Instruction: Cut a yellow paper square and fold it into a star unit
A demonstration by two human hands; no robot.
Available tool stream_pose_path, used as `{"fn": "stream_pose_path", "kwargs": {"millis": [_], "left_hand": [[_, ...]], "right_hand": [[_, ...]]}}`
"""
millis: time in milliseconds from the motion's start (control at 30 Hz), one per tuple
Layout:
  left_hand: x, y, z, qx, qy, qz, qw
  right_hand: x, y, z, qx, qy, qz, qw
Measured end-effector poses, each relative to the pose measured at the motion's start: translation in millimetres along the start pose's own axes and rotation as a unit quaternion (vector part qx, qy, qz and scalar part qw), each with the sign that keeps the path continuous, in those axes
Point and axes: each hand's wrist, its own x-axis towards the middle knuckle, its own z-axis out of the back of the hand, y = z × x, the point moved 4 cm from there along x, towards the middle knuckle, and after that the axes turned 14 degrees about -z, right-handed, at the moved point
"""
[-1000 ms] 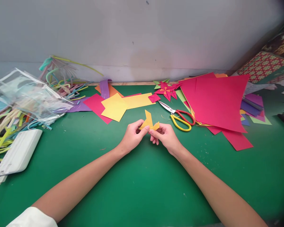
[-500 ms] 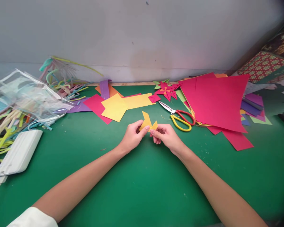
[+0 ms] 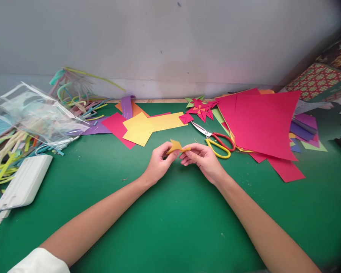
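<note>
Between my hands, above the green table (image 3: 159,212), is a small folded yellow paper (image 3: 175,145). My left hand (image 3: 160,161) pinches its left part between thumb and fingers. The fingers of my right hand (image 3: 201,159) are closed on its right end. Beyond my hands lie a yellow square (image 3: 138,129) over a red one (image 3: 116,127), a yellow strip (image 3: 169,122) and a small red folded piece (image 3: 186,118). Scissors (image 3: 213,138) with red and yellow handles lie just past my right hand. Red folded stars (image 3: 200,109) sit behind them.
Large red sheets (image 3: 261,125) are stacked at the right, with purple scraps (image 3: 302,129) beyond. At the left are a clear plastic bag (image 3: 36,110), colourful fuzzy stems (image 3: 10,155) and a white device (image 3: 25,182) with a cable. A grey wall (image 3: 147,41) rises behind.
The folded yellow paper has tilted flatter, so its upright points look lower. My right hand's fingers have shifted around its right end. The whole view has moved slightly.
</note>
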Motion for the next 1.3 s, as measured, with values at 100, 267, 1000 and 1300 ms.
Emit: {"fn": "stream_pose_path", "kwargs": {"millis": [100,267,1000,1300], "left_hand": [[1,-2,-3.3,-0.04,0.031,-0.017,0.999],[4,4,-2.5,-0.068,0.032,-0.003,0.997],[3,7,-4.9,-0.063,0.071,0.062,0.994],[5,16,2.6,-0.172,0.047,0.086,0.98]], "right_hand": [[0,2,4,0.003,-0.029,0.032,0.999],[-1,8,13,-0.037,-0.085,0.064,0.994],[-5,10,7,-0.166,-0.057,0.119,0.977],[-5,12,8,-0.223,0.032,0.195,0.954]]}}
